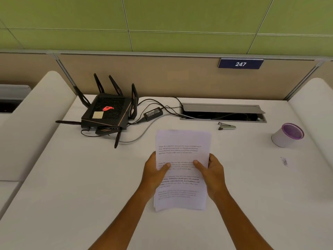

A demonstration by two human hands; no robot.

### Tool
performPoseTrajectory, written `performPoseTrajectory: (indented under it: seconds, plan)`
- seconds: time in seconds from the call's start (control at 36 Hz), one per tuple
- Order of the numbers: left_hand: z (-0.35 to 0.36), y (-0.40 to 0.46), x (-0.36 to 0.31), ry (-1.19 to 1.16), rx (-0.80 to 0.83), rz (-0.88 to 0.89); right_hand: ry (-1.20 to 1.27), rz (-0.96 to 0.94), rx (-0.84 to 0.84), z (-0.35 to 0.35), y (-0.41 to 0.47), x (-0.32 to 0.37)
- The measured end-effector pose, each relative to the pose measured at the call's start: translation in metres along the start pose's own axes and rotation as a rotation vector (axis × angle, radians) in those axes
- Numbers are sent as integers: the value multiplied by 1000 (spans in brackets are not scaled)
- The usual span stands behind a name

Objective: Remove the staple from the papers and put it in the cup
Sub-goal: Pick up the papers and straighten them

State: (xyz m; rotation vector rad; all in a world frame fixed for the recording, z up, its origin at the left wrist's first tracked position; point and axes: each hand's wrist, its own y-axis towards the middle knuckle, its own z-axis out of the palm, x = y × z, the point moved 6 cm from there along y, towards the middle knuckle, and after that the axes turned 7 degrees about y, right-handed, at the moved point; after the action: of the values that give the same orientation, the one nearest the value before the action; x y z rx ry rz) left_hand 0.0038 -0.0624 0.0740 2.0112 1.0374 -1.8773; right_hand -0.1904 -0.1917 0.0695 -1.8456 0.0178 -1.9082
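Papers (182, 170) sit in the middle of the head view, a printed stack gripped by both hands above the white desk (75, 186). The left hand (155, 173) closes on the stack's left edge, thumb laid across the text; the right hand (212, 175) closes on the right edge in the same way, thumb on top. The staple itself is too small to make out on the sheets. Beyond the top right corner of the stack, a staple remover (226, 126) lies on the desk just in front of the open cable tray (223, 112). The cup (287, 135), white with a purple rim, stands well to the right, apart from the hands. A black router (108, 112) with antennas sits at the back left, its power adapter (153, 112) beside it.
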Motion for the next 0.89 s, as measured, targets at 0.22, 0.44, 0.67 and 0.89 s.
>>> performPoseTrajectory:
  seconds: [0.22, 0.44, 0.67, 0.89]
  plan:
    - [-13, -8, -66, -86, -123, 193, 77, -274, -13, 16, -22, 69]
    - [-7, -15, -44, -82, -107, 149, -1, -253, -9, 17, -25, 37]
    - [-8, -16, -36, -122, -156, 120, -19, -277, -19, 19, -29, 37]
    - [-3, -24, -17, -97, -117, 40, -76, -219, -6, 17, -26, 10]
